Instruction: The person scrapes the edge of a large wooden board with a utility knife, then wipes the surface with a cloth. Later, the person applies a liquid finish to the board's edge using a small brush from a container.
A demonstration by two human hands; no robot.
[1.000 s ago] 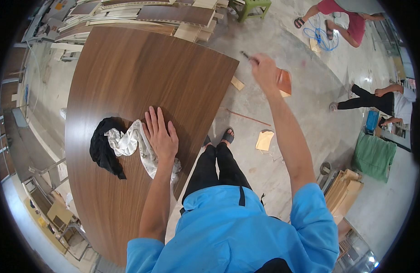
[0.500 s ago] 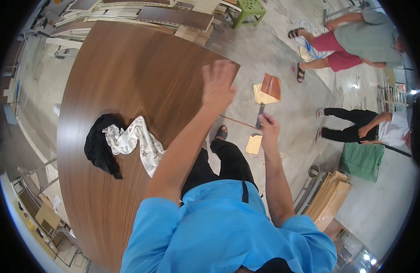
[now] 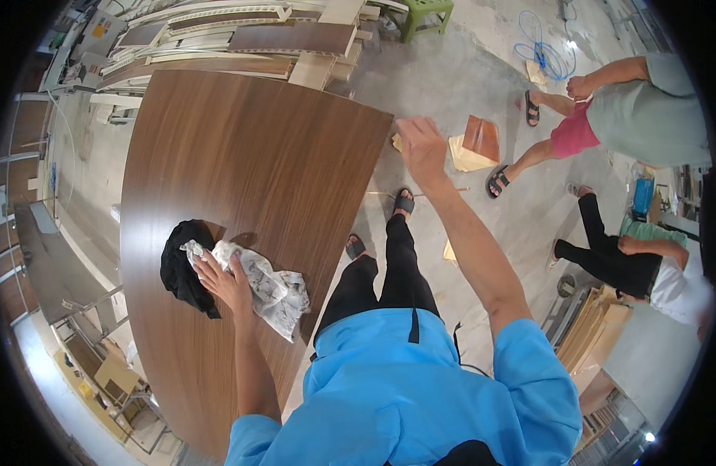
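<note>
My left hand (image 3: 227, 285) is over a crumpled white patterned cloth (image 3: 279, 299) on a large brown wood-grain panel (image 3: 241, 147). The cloth bunches between my thumb and fingers, which are bent over it. Directly beside it lies a black cloth (image 3: 189, 272), partly behind the white one. My right hand (image 3: 424, 151) is raised by the panel's far right corner, above the floor. Its fingers are curled in and slightly blurred; whatever lies within them is hidden. My right forearm reaches out past the panel's right edge.
Stacked boards and strips (image 3: 257, 39) lie beyond the panel's far edge, near a green stool (image 3: 426, 17). A reddish-brown piece (image 3: 481, 138) rests on the floor. Two people stand at the right. Flat boards (image 3: 595, 330) lean there, and a blue hose (image 3: 543, 56) lies coiled.
My left hand has moved from the panel's far right corner back to the white cloth, which has shifted and spread. My right hand has moved toward that corner; its dark tool is no longer visible.
</note>
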